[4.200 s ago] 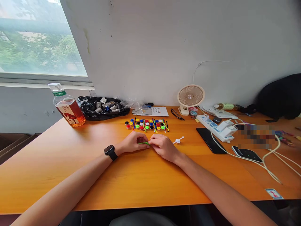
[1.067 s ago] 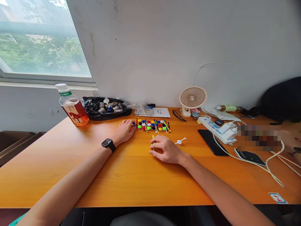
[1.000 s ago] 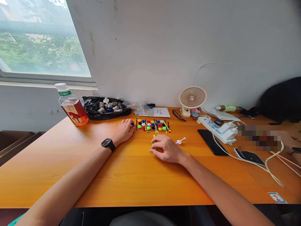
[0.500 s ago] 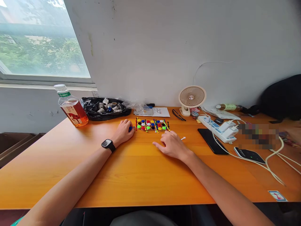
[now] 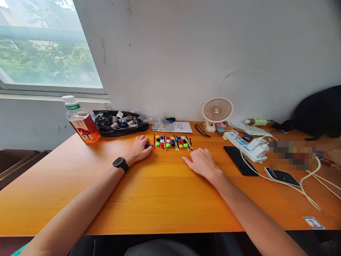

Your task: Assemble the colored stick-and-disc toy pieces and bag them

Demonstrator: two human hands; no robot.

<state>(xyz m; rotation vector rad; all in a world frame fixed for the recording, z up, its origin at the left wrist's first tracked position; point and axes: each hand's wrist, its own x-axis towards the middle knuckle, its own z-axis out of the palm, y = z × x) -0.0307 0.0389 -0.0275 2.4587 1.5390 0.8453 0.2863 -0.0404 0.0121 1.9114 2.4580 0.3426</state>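
1. The wooden desk (image 5: 149, 199) carries everything; its near edge runs below both forearms.
2. A black plastic bag (image 5: 105, 129) sits by the far edge, toward the far left corner, with the bottle (image 5: 84, 128) just beside it.
3. The coloured pieces (image 5: 173, 141) lie in a low band short of the far edge, between the two hands.
4. The right hand (image 5: 204, 161) rests palm down near the band's right end, thumb spread away from the fingers; whether anything is under the palm is hidden.
5. The left hand (image 5: 138, 149) lies at the band's left end, curled about a blue piece (image 5: 146, 146); I cannot tell if it is pinched.
6. The thin sticks (image 5: 189, 143) look light, stiff and perhaps snappable; best taken mid-shaft.
7. The small discs (image 5: 185, 145) look like hard, slick plastic; a rim pinch should suit.
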